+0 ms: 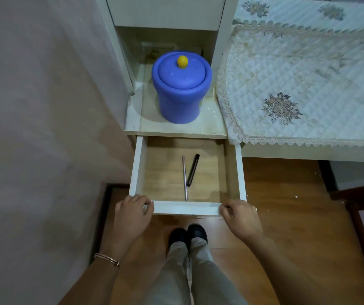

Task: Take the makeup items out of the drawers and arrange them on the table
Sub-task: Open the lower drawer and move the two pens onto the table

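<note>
no text, label, brand or number can be read; any print on the pink pencil [184,177] and the black pencil [193,170] in the drawer [186,208] is too small to tell

Pink stick [184,177], black stick [193,170] — too small to identify.

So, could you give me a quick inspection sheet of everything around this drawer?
Surface: glossy tabletop above the drawer; a quilted cloth covers the part to its right.
Job's things: drawer stands open; a slim pink stick and a black pen-shaped item lie close together on its floor.
Clutter: blue lidded container with a yellow knob stands on the tabletop.
Grippers: left hand and right hand each grip one corner of the drawer's front panel.
Cables: nothing seen.
Surroundings: wall on the left; wooden floor below.
</note>
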Action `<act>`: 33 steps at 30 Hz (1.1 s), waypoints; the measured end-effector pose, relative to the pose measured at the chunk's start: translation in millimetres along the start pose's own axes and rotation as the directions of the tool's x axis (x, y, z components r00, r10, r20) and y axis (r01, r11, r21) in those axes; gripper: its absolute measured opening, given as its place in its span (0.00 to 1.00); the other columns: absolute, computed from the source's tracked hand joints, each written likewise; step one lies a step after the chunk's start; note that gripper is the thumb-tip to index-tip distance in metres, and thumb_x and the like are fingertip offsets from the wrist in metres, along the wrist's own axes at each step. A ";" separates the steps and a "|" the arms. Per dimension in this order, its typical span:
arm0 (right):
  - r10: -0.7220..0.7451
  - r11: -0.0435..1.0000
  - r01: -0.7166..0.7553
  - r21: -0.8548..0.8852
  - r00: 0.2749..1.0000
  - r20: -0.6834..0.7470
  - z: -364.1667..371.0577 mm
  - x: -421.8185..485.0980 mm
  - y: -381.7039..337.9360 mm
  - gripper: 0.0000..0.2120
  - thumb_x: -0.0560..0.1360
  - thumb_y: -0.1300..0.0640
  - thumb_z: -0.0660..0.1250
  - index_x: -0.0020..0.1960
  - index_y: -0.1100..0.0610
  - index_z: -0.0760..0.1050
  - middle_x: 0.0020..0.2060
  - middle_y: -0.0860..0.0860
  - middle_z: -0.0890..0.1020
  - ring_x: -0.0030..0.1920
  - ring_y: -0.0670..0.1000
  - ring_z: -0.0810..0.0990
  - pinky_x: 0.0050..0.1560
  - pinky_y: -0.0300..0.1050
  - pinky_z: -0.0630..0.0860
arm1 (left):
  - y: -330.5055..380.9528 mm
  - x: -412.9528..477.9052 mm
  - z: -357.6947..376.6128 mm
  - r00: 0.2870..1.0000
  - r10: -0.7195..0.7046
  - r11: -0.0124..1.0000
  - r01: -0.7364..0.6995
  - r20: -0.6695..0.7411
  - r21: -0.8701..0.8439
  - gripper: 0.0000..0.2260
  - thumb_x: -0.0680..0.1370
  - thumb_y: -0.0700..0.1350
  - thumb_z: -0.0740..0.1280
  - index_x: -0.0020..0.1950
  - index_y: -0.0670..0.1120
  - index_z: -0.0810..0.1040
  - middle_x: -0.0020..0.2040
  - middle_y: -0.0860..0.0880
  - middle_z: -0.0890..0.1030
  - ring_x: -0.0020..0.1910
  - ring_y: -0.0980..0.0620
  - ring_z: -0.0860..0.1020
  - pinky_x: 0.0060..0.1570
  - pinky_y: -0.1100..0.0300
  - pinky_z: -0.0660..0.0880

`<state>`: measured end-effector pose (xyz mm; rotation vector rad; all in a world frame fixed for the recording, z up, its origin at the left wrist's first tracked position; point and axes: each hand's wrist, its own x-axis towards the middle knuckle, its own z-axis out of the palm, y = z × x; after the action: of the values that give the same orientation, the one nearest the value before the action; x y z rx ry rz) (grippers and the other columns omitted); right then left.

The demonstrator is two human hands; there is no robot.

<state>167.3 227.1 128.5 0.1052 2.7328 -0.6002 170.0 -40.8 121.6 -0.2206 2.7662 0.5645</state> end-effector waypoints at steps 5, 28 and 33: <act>0.028 1.000 -0.028 0.011 0.998 0.050 6.9 -22.2 0.9 0.10 0.75 0.52 0.59 0.43 0.54 0.78 0.43 0.51 0.82 0.46 0.52 0.74 0.45 0.43 0.61 | -5.1 -25.9 5.0 0.999 -0.026 0.999 0.027 0.023 -0.039 0.10 0.78 0.49 0.59 0.48 0.49 0.79 0.48 0.51 0.81 0.53 0.49 0.74 0.57 0.53 0.65; 0.288 0.911 -0.368 0.187 0.891 0.352 46.3 125.0 -37.5 0.13 0.75 0.51 0.63 0.56 0.57 0.71 0.50 0.55 0.80 0.50 0.56 0.80 0.50 0.52 0.79 | 83.0 103.2 46.5 0.940 -0.146 0.989 0.149 0.308 0.014 0.11 0.75 0.47 0.63 0.52 0.40 0.75 0.53 0.40 0.80 0.52 0.41 0.78 0.48 0.55 0.73; 0.221 0.908 -0.329 0.258 0.901 0.372 35.3 126.0 -35.7 0.11 0.75 0.54 0.63 0.55 0.57 0.73 0.50 0.55 0.80 0.48 0.56 0.81 0.50 0.54 0.80 | 86.2 102.1 39.0 0.955 -0.116 0.993 0.116 0.273 0.015 0.09 0.73 0.48 0.64 0.48 0.44 0.76 0.48 0.44 0.82 0.46 0.44 0.79 0.44 0.58 0.75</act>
<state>54.8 179.8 69.3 0.4253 2.2196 -0.8763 66.4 44.5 84.7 -0.2809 2.4676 0.5238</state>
